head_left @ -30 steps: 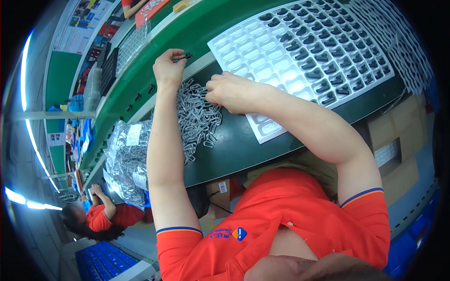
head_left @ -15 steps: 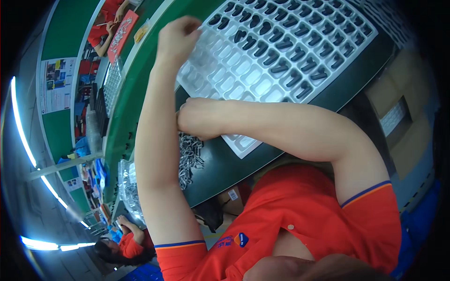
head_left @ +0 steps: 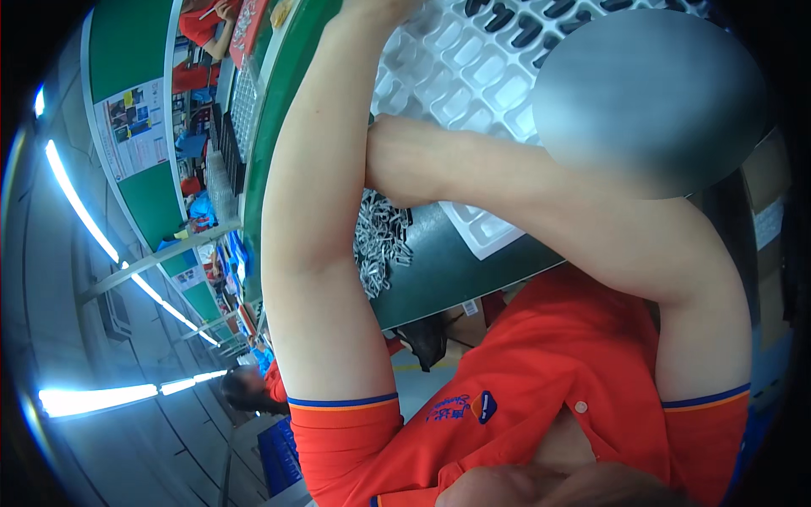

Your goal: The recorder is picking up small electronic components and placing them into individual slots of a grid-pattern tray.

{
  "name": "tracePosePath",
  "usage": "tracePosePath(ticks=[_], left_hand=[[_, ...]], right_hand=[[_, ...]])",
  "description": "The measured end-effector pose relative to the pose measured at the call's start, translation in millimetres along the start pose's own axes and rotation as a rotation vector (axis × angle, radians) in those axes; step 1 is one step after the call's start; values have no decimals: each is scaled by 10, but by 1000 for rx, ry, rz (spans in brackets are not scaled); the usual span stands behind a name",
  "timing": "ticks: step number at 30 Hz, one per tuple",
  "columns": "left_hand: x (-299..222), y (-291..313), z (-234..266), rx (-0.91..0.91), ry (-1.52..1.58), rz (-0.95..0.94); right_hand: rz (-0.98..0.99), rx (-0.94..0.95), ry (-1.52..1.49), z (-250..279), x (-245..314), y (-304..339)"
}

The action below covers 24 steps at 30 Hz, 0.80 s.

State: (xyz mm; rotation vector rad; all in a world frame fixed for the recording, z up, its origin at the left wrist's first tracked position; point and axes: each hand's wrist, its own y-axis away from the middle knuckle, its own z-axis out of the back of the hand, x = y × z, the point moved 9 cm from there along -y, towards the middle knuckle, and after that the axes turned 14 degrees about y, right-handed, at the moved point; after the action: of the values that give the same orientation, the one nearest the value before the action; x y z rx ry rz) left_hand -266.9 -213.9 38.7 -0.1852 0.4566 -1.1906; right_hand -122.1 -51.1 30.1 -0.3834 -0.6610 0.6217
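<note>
My left hand (head_left: 380,10) reaches to the top edge of the view, above the left side of a white moulded plastic tray (head_left: 456,63). Its fingers are cut off or hidden there. Bent inward across the tray, my right hand (head_left: 401,160) is partly behind my left forearm, which hides its fingers. What either hand holds does not show. Small black parts (head_left: 528,31) sit in the tray's far pockets, while the pockets nearer my left arm hold none. Just below my right hand lies a heap of small silvery metal pieces (head_left: 384,245).
The tray rests on a dark green table (head_left: 439,262). A grey blurred oval (head_left: 650,101) covers the tray's right part. At left, co-workers in red sit along a green-edged bench (head_left: 296,93); one person's hand (head_left: 224,10) shows at the top. Cardboard (head_left: 769,177) stands at right.
My left hand has moved up, mostly out of view. The whole scene has shifted right as the view turned. A blurred oval now covers part of the tray.
</note>
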Motion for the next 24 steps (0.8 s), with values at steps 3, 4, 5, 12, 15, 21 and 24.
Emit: tracePosePath(ticks=[3,4,5,12,15,21,24], left_hand=[[-330,11,430,-215,34,-37],[-355,97,588,-247,189,191],[-304,276,774,-290,320,427],[131,1788,1062,-482,633,617],[65,2400,1025,-705,989,666],[-380,2653,827,-763,1148,614],[-408,2729,862,-783,1097,604]], right_hand=[[0,15,-89,22,-40,20],[-4,15,-95,32,-66,19],[-32,32,-91,31,-28,-24],[-152,-116,-202,35,-184,-98],[-175,-355,-305,265,-256,-79],[-294,-338,-272,311,-368,-62],[-273,-300,-178,325,-320,-91]])
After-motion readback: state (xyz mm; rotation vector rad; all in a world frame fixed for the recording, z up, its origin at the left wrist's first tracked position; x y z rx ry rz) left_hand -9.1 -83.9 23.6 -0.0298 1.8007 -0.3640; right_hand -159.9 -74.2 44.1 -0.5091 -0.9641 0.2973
